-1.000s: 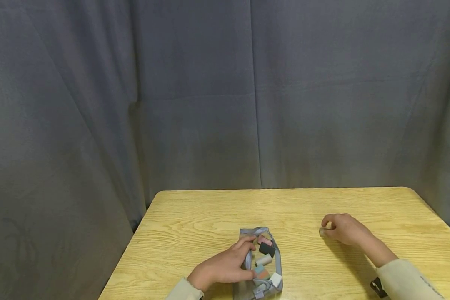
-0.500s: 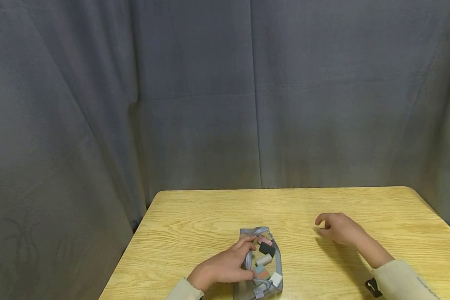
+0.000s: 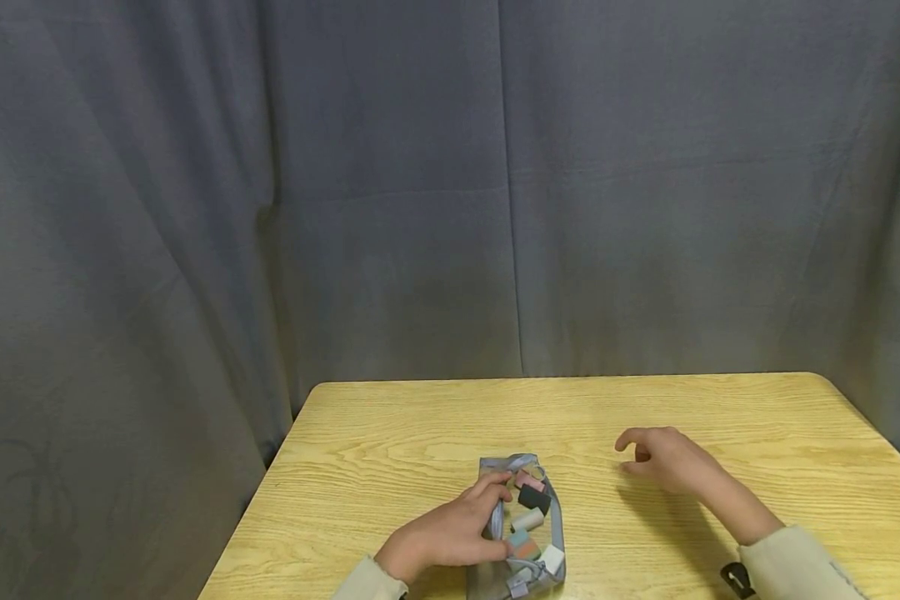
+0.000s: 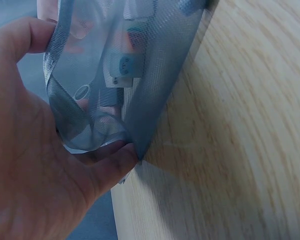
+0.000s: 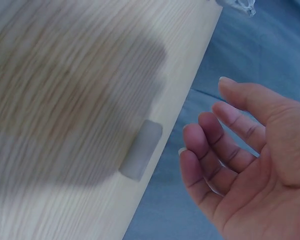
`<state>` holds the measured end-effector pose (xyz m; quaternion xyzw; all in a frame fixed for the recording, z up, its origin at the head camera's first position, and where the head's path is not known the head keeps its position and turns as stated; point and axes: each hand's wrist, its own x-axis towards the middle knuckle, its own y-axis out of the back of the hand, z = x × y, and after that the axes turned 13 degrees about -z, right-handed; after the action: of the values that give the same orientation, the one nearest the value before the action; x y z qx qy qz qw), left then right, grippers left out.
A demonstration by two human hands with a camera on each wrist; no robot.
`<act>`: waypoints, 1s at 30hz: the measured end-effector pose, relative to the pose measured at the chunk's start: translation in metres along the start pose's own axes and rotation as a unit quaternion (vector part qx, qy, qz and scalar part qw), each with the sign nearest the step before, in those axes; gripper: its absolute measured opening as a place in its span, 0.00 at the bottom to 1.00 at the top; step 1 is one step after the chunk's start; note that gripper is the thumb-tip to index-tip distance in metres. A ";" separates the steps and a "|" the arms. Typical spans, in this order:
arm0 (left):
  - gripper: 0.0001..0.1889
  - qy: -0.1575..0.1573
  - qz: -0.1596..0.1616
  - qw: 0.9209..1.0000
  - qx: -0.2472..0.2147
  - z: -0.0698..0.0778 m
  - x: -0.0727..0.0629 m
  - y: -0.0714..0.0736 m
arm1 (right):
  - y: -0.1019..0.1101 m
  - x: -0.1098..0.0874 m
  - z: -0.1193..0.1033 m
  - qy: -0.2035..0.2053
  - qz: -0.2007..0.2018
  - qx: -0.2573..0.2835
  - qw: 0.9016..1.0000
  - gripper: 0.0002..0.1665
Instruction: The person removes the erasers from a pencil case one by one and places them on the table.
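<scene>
A grey mesh pouch (image 3: 495, 579) lies near the table's front, its mouth held apart by my left hand (image 3: 450, 529). In the left wrist view, the thumb (image 4: 115, 162) grips the mesh edge low down while another finger (image 4: 37, 35) hooks the upper rim. Several small eraser-like blocks are inside, among them a black one (image 3: 535, 498), a white one (image 3: 552, 558) and a teal-and-orange one (image 3: 523, 545). My right hand (image 3: 667, 458) hovers over the table to the right, fingers loosely bent around nothing. Beyond its fingers, a grey oblong block (image 5: 141, 150) lies on the wood, hidden in the head view.
The wood-grain table (image 3: 390, 433) has rounded far corners. Dark grey curtains (image 3: 390, 208) hang behind it and at its sides. A clear crinkled thing (image 5: 240, 5) shows at the top of the right wrist view. The right hand's shadow falls on the tabletop.
One second ago my right hand pinched a small pale block at the table; it now holds nothing and has moved a little left. The left hand and pouch have stayed in place.
</scene>
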<state>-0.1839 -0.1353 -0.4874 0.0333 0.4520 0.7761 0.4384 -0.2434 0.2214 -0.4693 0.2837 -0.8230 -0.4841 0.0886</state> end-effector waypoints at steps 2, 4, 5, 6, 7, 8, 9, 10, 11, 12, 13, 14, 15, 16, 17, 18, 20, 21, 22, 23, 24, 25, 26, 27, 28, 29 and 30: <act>0.35 0.000 0.001 1.000 -0.001 0.000 0.000 0.000 | -0.001 0.000 -0.004 0.002 0.002 -0.003 1.000 0.15; 0.35 -0.001 0.000 1.000 0.000 0.000 0.000 0.000 | -0.001 0.000 -0.007 0.006 0.002 -0.002 1.000 0.15; 0.34 -0.002 0.000 1.000 0.000 -0.001 0.000 -0.001 | -0.001 -0.001 -0.009 0.008 0.002 0.000 1.000 0.15; 0.34 -0.003 -0.001 1.000 0.002 -0.001 0.000 -0.001 | -0.002 -0.001 -0.011 0.011 0.002 0.001 1.000 0.15; 0.33 -0.004 -0.001 1.000 0.001 -0.001 0.001 -0.001 | -0.002 -0.001 -0.012 0.012 0.002 0.002 1.000 0.16; 0.33 -0.005 -0.001 1.000 0.001 -0.001 0.001 -0.001 | -0.003 -0.001 -0.013 0.015 0.000 0.005 1.000 0.16; 0.33 -0.005 -0.002 1.000 0.001 -0.002 0.001 -0.001 | -0.003 -0.001 -0.014 0.017 -0.003 0.010 1.000 0.16; 0.33 -0.006 -0.002 1.000 -0.001 -0.002 0.001 -0.001 | -0.004 -0.001 -0.015 0.020 -0.006 0.016 1.000 0.16; 0.33 -0.006 -0.003 1.000 -0.002 -0.002 0.001 -0.001 | -0.004 -0.001 -0.015 0.024 -0.010 0.022 0.999 0.16; 0.33 -0.006 -0.003 1.000 -0.001 -0.002 0.001 -0.002 | -0.005 -0.001 -0.016 0.027 -0.013 0.026 0.999 0.17; 0.33 -0.006 -0.003 1.000 -0.001 -0.002 0.001 -0.002 | -0.006 -0.001 -0.016 0.031 -0.016 0.030 0.999 0.17; 0.33 -0.006 -0.003 1.000 0.000 -0.002 0.001 -0.002 | -0.007 -0.001 -0.017 0.036 -0.018 0.036 0.999 0.17; 0.34 -0.006 -0.003 1.000 0.000 -0.002 0.002 -0.002 | -0.007 -0.001 -0.018 0.040 -0.020 0.039 0.998 0.17; 0.34 -0.005 -0.003 1.000 0.000 -0.002 0.002 -0.002 | -0.008 -0.001 -0.018 0.045 -0.021 0.044 0.998 0.17; 0.34 -0.004 -0.003 1.000 0.002 -0.002 0.002 -0.002 | -0.009 -0.001 -0.019 0.048 -0.023 0.049 0.997 0.17; 0.35 -0.003 -0.002 1.000 0.001 -0.002 0.002 -0.002 | -0.010 -0.002 -0.020 0.053 -0.024 0.052 0.997 0.17; 0.36 0.002 -0.003 1.000 -0.003 -0.002 0.001 -0.002 | -0.012 -0.002 -0.023 0.062 -0.029 0.064 0.996 0.18; 0.36 0.005 -0.003 1.000 -0.004 -0.001 0.001 -0.002 | -0.012 -0.003 -0.024 0.066 -0.033 0.069 0.995 0.19; 0.37 0.008 -0.004 1.000 -0.006 -0.001 0.000 -0.002 | -0.013 -0.003 -0.025 0.071 -0.036 0.075 0.994 0.20; 0.37 0.011 -0.004 1.000 -0.008 0.000 0.000 -0.001 | -0.014 -0.003 -0.026 0.076 -0.039 0.078 0.993 0.20; 0.38 0.015 -0.004 1.000 -0.012 0.000 0.000 -0.001 | -0.014 -0.003 -0.027 0.082 -0.041 0.081 0.992 0.20; 0.39 0.018 -0.004 1.000 -0.014 0.001 0.000 -0.001 | -0.015 -0.003 -0.028 0.087 -0.044 0.084 0.992 0.20; 0.41 0.022 -0.003 1.000 -0.015 0.001 0.001 -0.001 | -0.016 -0.003 -0.028 0.091 -0.045 0.084 0.991 0.20; 0.42 0.025 -0.002 1.000 -0.015 0.001 0.001 -0.001 | -0.017 -0.003 -0.029 0.095 -0.046 0.083 0.991 0.20; 0.44 0.029 -0.001 0.999 -0.017 0.002 0.001 -0.001 | -0.018 -0.003 -0.030 0.098 -0.047 0.081 0.991 0.20; 0.45 0.032 0.000 0.999 -0.018 0.002 0.002 -0.001 | -0.018 -0.003 -0.031 0.102 -0.046 0.079 0.991 0.20; 0.46 0.034 0.001 0.999 -0.018 0.002 0.002 -0.001 | -0.019 -0.004 -0.032 0.105 -0.047 0.077 0.990 0.20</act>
<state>-0.1839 -0.1326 -0.4876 -0.0008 0.4524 0.7855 0.4222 -0.2197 0.1927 -0.4685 0.3768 -0.8300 -0.3905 0.1293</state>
